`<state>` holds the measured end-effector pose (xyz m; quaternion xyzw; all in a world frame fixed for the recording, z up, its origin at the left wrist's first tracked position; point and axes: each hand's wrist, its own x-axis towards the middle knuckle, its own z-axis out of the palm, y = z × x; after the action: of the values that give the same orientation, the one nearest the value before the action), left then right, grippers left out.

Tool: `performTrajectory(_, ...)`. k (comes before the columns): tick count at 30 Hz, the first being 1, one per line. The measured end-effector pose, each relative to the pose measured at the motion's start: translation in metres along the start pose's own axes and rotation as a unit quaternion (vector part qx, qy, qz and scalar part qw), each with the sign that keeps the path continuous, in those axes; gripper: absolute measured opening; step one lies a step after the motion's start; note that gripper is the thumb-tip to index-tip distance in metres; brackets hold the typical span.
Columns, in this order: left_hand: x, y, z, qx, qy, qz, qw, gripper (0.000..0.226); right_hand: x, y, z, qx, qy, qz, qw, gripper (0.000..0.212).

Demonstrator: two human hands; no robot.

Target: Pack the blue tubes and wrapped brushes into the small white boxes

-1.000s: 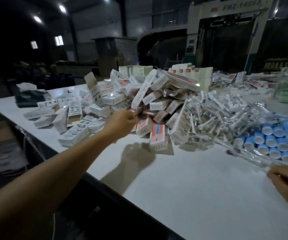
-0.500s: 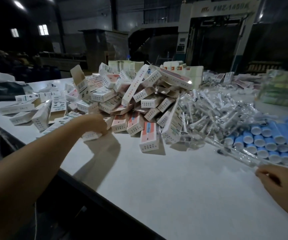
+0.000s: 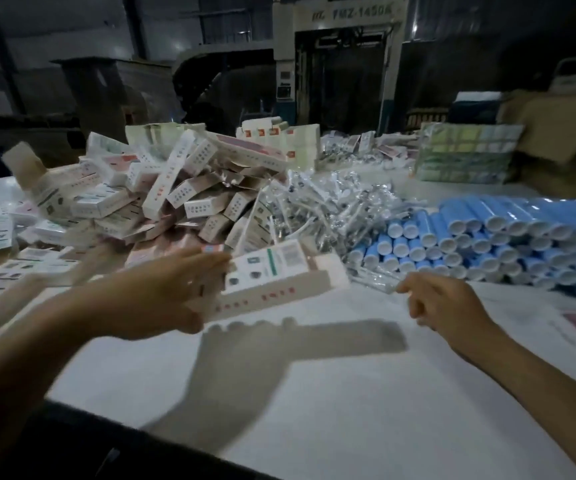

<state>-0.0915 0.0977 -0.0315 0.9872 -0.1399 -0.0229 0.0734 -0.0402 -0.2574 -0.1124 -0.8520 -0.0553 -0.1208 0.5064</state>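
Left hand (image 3: pixel 172 289) grips a small white box (image 3: pixel 276 275), lifted clear of the white table (image 3: pixel 348 393), just in front of the box heap (image 3: pixel 175 192). Right hand (image 3: pixel 442 303) pinches a wrapped brush (image 3: pixel 373 282) beside that box. Blue tubes (image 3: pixel 487 237) are stacked right of the heap, the brush pile (image 3: pixel 331 206) between them.

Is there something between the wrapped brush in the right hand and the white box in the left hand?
Nothing visible: only bare table lies between the wrapped brush and the white box.
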Motion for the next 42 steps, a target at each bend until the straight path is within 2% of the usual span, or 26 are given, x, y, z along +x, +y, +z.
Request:
performTrajectory(2,0.027,0.045,0.008,-0.036,-0.021,0.052,0.998,0.084,-0.001,-0.005,-0.008,0.179,0.002,0.074,0.981,0.043)
performTrajectory(4,0.059,0.092,0.020,-0.016,-0.043,0.113,0.993,0.079,-0.004,-0.007,-0.015,0.257,0.036,0.127,0.957,0.039)
performTrajectory(8,0.105,0.139,0.036,0.033,0.001,0.127,0.991,0.055,-0.005,-0.003,-0.022,0.174,0.057,0.111,0.977,0.022)
performTrajectory(11,0.112,0.158,0.053,0.030,0.025,0.130,0.991,0.063,-0.003,0.000,-0.024,0.159,0.049,0.085,0.982,0.020)
performTrajectory(12,0.112,0.160,0.059,0.023,0.047,0.134,0.990,0.065,-0.003,0.000,-0.025,0.160,0.046,0.073,0.983,0.023)
performTrajectory(14,0.111,0.161,0.072,0.034,0.104,0.153,0.982,0.061,-0.001,0.002,-0.027,0.159,0.037,0.065,0.984,0.046)
performTrajectory(15,0.111,0.161,0.078,0.045,0.127,0.164,0.977,0.060,-0.001,0.002,-0.026,0.155,0.029,0.064,0.985,0.051)
performTrajectory(19,0.110,0.157,0.091,0.096,0.169,0.180,0.964,0.064,-0.001,0.005,-0.025,0.129,0.020,0.085,0.988,0.047)
performTrajectory(22,0.107,0.160,0.094,0.118,0.179,0.180,0.960,0.072,-0.004,0.001,-0.026,0.079,0.060,0.086,0.991,0.034)
performTrajectory(25,0.106,0.162,0.095,0.135,0.187,0.177,0.957,0.086,0.001,-0.006,-0.037,-0.045,0.143,0.054,0.987,0.020)
performTrajectory(27,0.108,0.163,0.098,0.141,0.191,0.175,0.956,0.086,0.016,-0.013,-0.053,-0.110,0.187,0.022,0.976,0.021)
performTrajectory(30,0.110,0.166,0.101,0.153,0.188,0.165,0.956,0.078,0.048,-0.022,-0.094,-0.218,0.216,-0.009,0.952,0.019)
performTrajectory(32,0.111,0.168,0.102,0.155,0.180,0.156,0.959,0.083,0.074,-0.022,-0.131,-0.305,0.213,0.000,0.928,0.016)
performTrajectory(35,0.117,0.169,0.105,0.162,0.174,0.151,0.959,0.089,0.112,-0.015,-0.187,-0.439,0.206,0.061,0.872,0.016)
performTrajectory(39,0.126,0.172,0.108,0.156,0.170,0.154,0.961,0.092,0.133,-0.001,-0.229,-0.593,0.167,0.186,0.765,0.030)
performTrajectory(42,0.130,0.171,0.109,0.167,0.166,0.155,0.959,0.091,0.139,0.010,-0.238,-0.627,0.112,0.226,0.737,0.031)
